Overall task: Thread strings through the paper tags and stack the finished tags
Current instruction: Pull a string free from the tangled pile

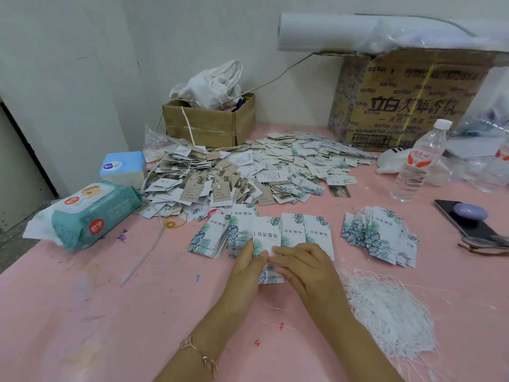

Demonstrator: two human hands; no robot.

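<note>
A white paper tag (266, 233) printed with green leaves stands upright at the middle of the pink table (82, 312). My left hand (245, 274) pinches its lower left edge, and my right hand (303, 267) pinches its lower right edge, fingers curled. Under my hands lies another tag (271, 277). Rows of unthreaded leaf tags (212, 235) lie fanned just behind. A heap of threaded tags (380, 235) sits to the right. A tangle of white strings (391, 307) lies at the near right.
A large pile of mixed tags (248, 172) covers the table's middle back. Behind it stand a small cardboard box (209, 122) and a big printed carton (407, 100). Wet-wipe pack (91, 213) and tissue pack (124, 166) lie left; water bottle (418, 164), phone (465, 216) and glasses (484, 244) right.
</note>
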